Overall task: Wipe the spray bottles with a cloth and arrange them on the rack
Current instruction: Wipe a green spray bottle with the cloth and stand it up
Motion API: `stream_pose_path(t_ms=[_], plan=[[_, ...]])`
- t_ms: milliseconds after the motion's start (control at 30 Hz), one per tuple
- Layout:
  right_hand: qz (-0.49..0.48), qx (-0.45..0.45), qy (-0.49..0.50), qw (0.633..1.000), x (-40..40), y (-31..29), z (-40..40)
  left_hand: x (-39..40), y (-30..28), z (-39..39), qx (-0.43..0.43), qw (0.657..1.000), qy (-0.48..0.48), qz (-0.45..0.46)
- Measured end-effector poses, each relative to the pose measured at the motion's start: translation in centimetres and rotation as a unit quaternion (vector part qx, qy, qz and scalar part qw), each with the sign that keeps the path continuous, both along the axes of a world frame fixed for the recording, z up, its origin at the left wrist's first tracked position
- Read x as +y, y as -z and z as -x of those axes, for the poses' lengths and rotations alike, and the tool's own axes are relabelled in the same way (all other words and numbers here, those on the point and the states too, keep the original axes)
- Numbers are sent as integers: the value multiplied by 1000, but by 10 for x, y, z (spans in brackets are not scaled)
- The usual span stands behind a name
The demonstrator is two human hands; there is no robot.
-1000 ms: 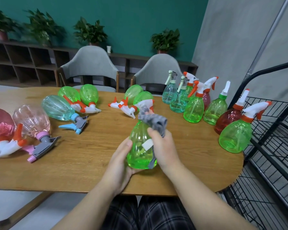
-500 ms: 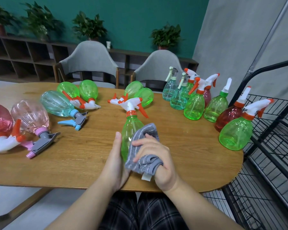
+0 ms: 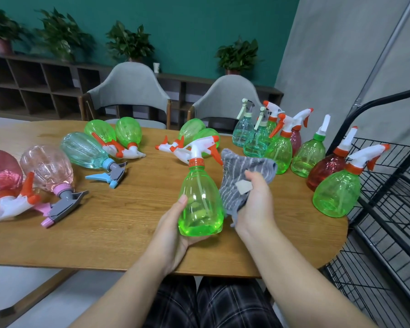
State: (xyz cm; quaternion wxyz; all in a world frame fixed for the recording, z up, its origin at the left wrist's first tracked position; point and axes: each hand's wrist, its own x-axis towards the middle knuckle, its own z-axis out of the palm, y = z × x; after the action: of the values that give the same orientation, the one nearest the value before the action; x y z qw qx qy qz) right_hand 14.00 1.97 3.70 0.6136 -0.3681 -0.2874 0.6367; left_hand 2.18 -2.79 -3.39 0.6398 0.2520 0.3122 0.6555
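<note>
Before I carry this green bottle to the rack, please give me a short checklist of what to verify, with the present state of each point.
1. Left hand grip on the green bottle: ok, fingers curl round its base.
2. Bottle upright: ok, trigger on top.
3. Grey cloth off the bottle: ok, right hand holds it beside.
4. Bottle fully wiped: cannot tell.
5. Free space on the rack: ok, the visible wire shelves are bare.
6. Path to the rack: not ok, standing bottles crowd the table edge there.

Green spray bottle [image 3: 200, 197] upright above table edge; grey striped cloth [image 3: 243, 176] beside it.
</note>
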Motion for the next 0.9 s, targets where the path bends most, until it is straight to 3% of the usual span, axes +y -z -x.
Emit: stream_pose_path(t_ms=[133,167,233,300,467,667,900], plan=[[-107,-202,-15,973,1,6,21,1,0,0,4,1000,-4,-11],[-151,-260,-33,953,0,9,25,1,1,0,10,1000,-9,-15],[-252,-400,-70,878,0,22,27,3,2,0,9,1000,-15,-22],[-307,-459,-83,830,1,30,25,3,2,-1,5,1000,-18,-20],[-390,-435,-101,805,-3,48,10,1,2,-1,16,999,-9,-29],[-463,-357,-104,805,-11,56,2,0,0,1,-8,1000,-7,-18],[-442,-275,-102,848,-13,63,-5,3,4,4,1,999,-42,6]])
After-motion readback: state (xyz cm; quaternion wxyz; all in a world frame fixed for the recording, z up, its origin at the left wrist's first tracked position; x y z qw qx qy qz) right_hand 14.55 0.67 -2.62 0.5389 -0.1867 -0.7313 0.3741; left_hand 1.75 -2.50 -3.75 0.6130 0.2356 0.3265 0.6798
